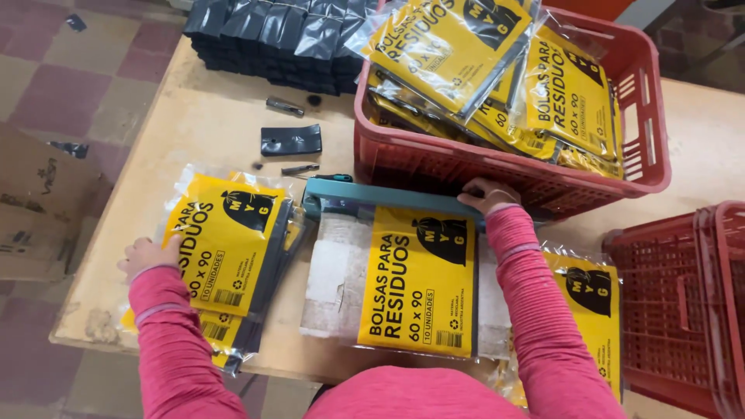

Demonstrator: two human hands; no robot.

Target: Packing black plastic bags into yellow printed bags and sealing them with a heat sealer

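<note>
My right hand [486, 195] presses down on the teal bar of a heat sealer [372, 194], fingers closed over it. Under the bar lies a clear packet with a yellow and black label [419, 281], flat on the sealer's white pad. My left hand [147, 254] rests on the left edge of a stack of similar yellow-labelled packets [229, 248] at the table's left side, fingers curled on the top packet. Both arms wear pink sleeves.
A red plastic crate [644, 116] full of yellow packets stands behind the sealer. A second red crate [683, 302] sits at the right. Folded black bags [272, 35] are stacked at the back. More yellow packets [594, 299] lie under my right arm. A single black folded bag [291, 140] lies on the wooden table [209, 109].
</note>
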